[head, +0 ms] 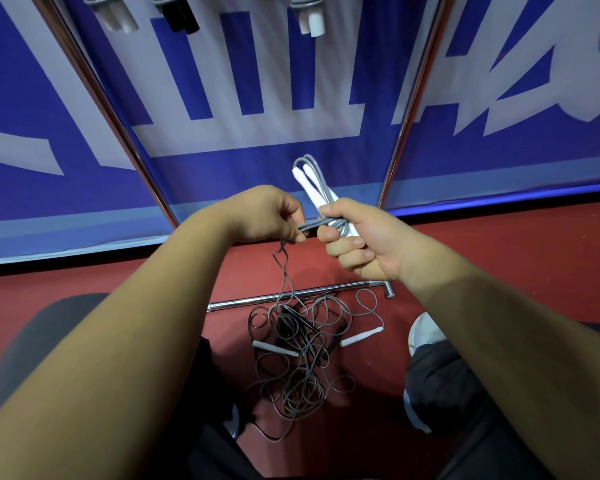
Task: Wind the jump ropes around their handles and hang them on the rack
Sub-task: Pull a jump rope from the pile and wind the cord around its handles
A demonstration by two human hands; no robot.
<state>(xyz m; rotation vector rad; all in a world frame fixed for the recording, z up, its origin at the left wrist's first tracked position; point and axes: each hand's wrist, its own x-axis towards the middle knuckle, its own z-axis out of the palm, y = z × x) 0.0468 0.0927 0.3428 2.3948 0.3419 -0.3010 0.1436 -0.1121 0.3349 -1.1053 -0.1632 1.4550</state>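
Three wound jump ropes (309,15) hang at the far top edge, cut off by the frame so that only their lower coils and handle ends show; how they fasten to the rack (413,116) cannot be seen. A person's right hand (357,237) closes around the lower ends of a pair of white handles (309,187), hiding them in the fist, while the upper ends stick out toward the blue banner (222,81). A grey rope (312,224) loops over the handle tips and crosses the handles in several turns beside the curled fingers. Just to the left, the left hand (267,214) pinches the same rope between thumb and fingertips, the strand spanning the small gap between the hands. From that pinch it drops to a tangle of ropes (298,368) on the red floor (499,254), where single cords are hard to tell apart; two loose white handles (274,348) lie in it. The rack's chrome base bar (291,294) lies just beyond the pile.
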